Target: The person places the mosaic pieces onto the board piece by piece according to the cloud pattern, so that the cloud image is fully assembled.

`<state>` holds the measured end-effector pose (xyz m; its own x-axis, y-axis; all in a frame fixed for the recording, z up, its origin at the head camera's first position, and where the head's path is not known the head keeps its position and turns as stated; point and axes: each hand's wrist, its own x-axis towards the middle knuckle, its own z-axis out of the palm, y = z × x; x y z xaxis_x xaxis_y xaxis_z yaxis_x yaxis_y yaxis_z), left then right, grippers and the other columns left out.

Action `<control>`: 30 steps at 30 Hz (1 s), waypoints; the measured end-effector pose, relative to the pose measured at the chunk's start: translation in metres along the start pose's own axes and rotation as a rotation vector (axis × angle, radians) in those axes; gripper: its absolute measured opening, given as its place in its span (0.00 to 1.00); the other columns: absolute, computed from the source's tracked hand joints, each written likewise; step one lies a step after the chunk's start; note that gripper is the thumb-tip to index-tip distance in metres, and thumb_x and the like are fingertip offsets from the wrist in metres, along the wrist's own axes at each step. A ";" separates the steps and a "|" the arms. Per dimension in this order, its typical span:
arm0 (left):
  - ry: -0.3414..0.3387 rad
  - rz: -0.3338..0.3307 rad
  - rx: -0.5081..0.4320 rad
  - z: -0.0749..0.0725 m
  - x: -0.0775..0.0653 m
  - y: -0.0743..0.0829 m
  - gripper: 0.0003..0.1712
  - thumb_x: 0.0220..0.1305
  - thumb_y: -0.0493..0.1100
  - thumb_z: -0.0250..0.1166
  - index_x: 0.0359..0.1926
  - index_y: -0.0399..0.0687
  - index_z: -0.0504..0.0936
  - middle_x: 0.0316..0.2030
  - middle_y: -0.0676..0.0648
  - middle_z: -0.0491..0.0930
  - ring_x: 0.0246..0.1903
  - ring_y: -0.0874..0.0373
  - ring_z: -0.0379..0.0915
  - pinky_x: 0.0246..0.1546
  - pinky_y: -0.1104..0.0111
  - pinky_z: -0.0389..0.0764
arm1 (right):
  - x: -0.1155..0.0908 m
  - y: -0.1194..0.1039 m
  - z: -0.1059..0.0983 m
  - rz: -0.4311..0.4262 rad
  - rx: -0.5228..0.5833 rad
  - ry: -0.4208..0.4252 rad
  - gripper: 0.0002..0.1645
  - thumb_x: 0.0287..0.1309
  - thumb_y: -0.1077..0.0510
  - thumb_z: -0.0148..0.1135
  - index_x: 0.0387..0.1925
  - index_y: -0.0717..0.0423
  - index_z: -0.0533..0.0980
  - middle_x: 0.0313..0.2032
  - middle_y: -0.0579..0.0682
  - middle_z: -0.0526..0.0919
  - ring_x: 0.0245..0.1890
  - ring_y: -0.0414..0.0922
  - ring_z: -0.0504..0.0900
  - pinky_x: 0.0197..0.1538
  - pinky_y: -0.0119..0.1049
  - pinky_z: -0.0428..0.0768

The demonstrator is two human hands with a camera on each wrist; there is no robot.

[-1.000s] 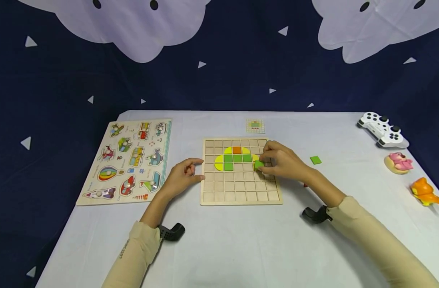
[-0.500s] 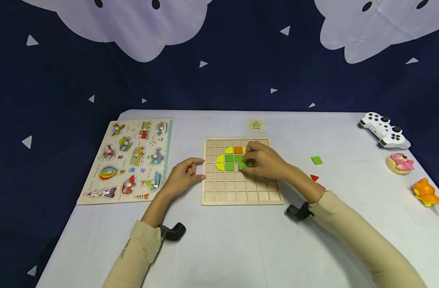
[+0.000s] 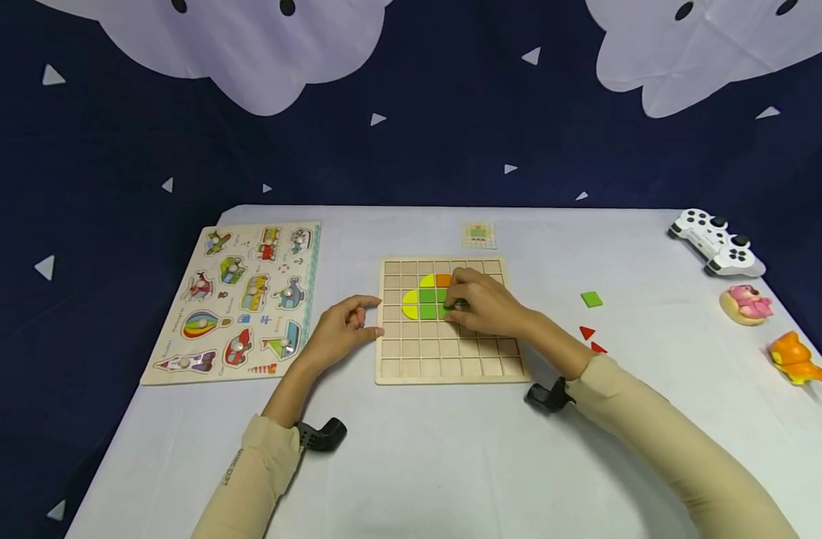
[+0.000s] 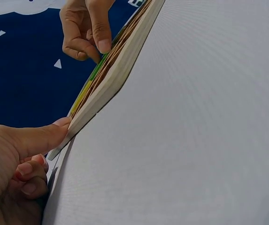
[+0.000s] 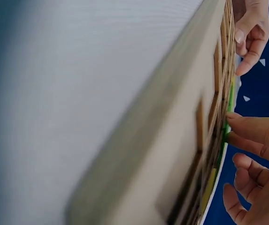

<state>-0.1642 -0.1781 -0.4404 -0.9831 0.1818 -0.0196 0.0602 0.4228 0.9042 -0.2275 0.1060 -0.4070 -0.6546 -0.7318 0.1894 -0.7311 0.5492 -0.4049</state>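
A wooden grid board (image 3: 411,367) lies mid-table, with yellow rounded pieces (image 3: 410,305), an orange square (image 3: 443,280) and green squares (image 3: 427,296) set in its upper cells. Thumb and index finger of my right hand (image 3: 486,303) pinch a green square tile (image 3: 442,311) at the lower green row; the hand covers the pieces to its right. My left hand (image 3: 340,329) touches the board's left edge with thumb and index finger spread apart. In the left wrist view, its thumb (image 4: 45,137) lies against the board's rim while the other fingers curl loosely below.
Right of the board lie a loose green square (image 3: 591,299) and two red triangles (image 3: 588,332). A small pattern card (image 3: 478,235) sits behind it. Leftward is a vehicle puzzle board (image 3: 182,380). A game controller (image 3: 716,243), pink toy (image 3: 748,305) and orange toy (image 3: 795,358) line the right side.
My right hand has carried the green tile leftward from the right of the pattern to the lower green row. The red triangles have come into sight. My left hand has stayed put.
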 end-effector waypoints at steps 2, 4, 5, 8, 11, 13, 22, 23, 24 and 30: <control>0.001 0.002 0.004 0.000 0.000 0.000 0.28 0.59 0.38 0.72 0.60 0.42 0.77 0.27 0.50 0.65 0.25 0.59 0.58 0.29 0.71 0.62 | 0.001 -0.002 0.001 0.001 -0.029 -0.009 0.07 0.53 0.58 0.74 0.32 0.58 0.85 0.34 0.50 0.77 0.35 0.44 0.70 0.41 0.38 0.71; 0.003 0.005 0.007 -0.001 -0.001 -0.001 0.28 0.59 0.38 0.72 0.60 0.41 0.77 0.26 0.50 0.65 0.25 0.59 0.57 0.29 0.71 0.62 | 0.002 -0.005 0.001 0.005 -0.070 -0.014 0.07 0.53 0.57 0.74 0.32 0.57 0.85 0.35 0.49 0.77 0.36 0.45 0.70 0.42 0.39 0.71; 0.004 0.005 0.006 -0.001 -0.001 0.000 0.28 0.59 0.38 0.72 0.60 0.41 0.77 0.26 0.50 0.65 0.25 0.59 0.57 0.29 0.71 0.62 | 0.002 -0.006 0.001 0.006 -0.092 -0.016 0.08 0.54 0.57 0.74 0.33 0.57 0.85 0.35 0.49 0.77 0.36 0.45 0.71 0.42 0.39 0.71; 0.002 0.013 0.002 0.000 -0.002 0.000 0.28 0.58 0.37 0.72 0.61 0.40 0.77 0.26 0.50 0.65 0.25 0.60 0.57 0.28 0.72 0.62 | -0.001 -0.008 0.000 0.008 -0.135 -0.011 0.11 0.55 0.54 0.74 0.37 0.57 0.86 0.37 0.50 0.77 0.39 0.46 0.71 0.43 0.42 0.71; -0.002 0.014 -0.011 0.000 -0.002 0.000 0.29 0.58 0.37 0.72 0.61 0.39 0.77 0.26 0.50 0.64 0.25 0.59 0.57 0.29 0.72 0.62 | -0.006 -0.005 -0.003 0.018 -0.142 0.023 0.15 0.55 0.52 0.73 0.41 0.57 0.86 0.38 0.51 0.77 0.38 0.47 0.71 0.43 0.43 0.71; -0.007 0.017 -0.013 0.000 -0.002 0.001 0.29 0.58 0.37 0.72 0.61 0.39 0.77 0.27 0.50 0.64 0.25 0.59 0.57 0.29 0.72 0.62 | -0.012 -0.002 -0.008 0.043 -0.125 0.051 0.17 0.55 0.52 0.73 0.42 0.58 0.85 0.38 0.52 0.77 0.38 0.46 0.71 0.42 0.43 0.70; 0.000 0.009 0.000 -0.001 -0.001 0.001 0.28 0.59 0.37 0.71 0.61 0.41 0.77 0.27 0.50 0.65 0.25 0.59 0.57 0.30 0.71 0.62 | -0.048 0.032 -0.036 0.203 -0.110 0.115 0.20 0.54 0.53 0.74 0.46 0.61 0.84 0.38 0.55 0.77 0.36 0.48 0.72 0.42 0.44 0.68; -0.001 0.010 0.001 -0.001 -0.001 0.001 0.28 0.59 0.37 0.72 0.61 0.41 0.77 0.27 0.50 0.65 0.25 0.59 0.57 0.30 0.71 0.62 | -0.053 0.035 -0.038 0.221 -0.117 0.117 0.21 0.54 0.53 0.74 0.46 0.62 0.84 0.38 0.55 0.77 0.37 0.49 0.72 0.42 0.45 0.68; 0.000 0.010 0.000 -0.001 -0.001 0.001 0.28 0.59 0.37 0.72 0.61 0.41 0.77 0.27 0.50 0.65 0.25 0.59 0.57 0.29 0.71 0.62 | -0.058 0.039 -0.041 0.236 -0.127 0.118 0.21 0.54 0.53 0.73 0.46 0.62 0.84 0.39 0.56 0.77 0.37 0.49 0.72 0.42 0.45 0.69; -0.004 0.015 -0.003 0.000 -0.001 0.000 0.28 0.58 0.37 0.72 0.60 0.41 0.77 0.27 0.50 0.65 0.25 0.60 0.57 0.29 0.72 0.62 | -0.088 0.056 -0.054 0.333 -0.170 0.145 0.20 0.56 0.54 0.72 0.46 0.64 0.84 0.38 0.57 0.76 0.37 0.50 0.72 0.42 0.46 0.69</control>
<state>-0.1636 -0.1781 -0.4402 -0.9814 0.1917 -0.0082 0.0740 0.4175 0.9057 -0.2212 0.2236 -0.3980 -0.8726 -0.4446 0.2020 -0.4877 0.8146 -0.3140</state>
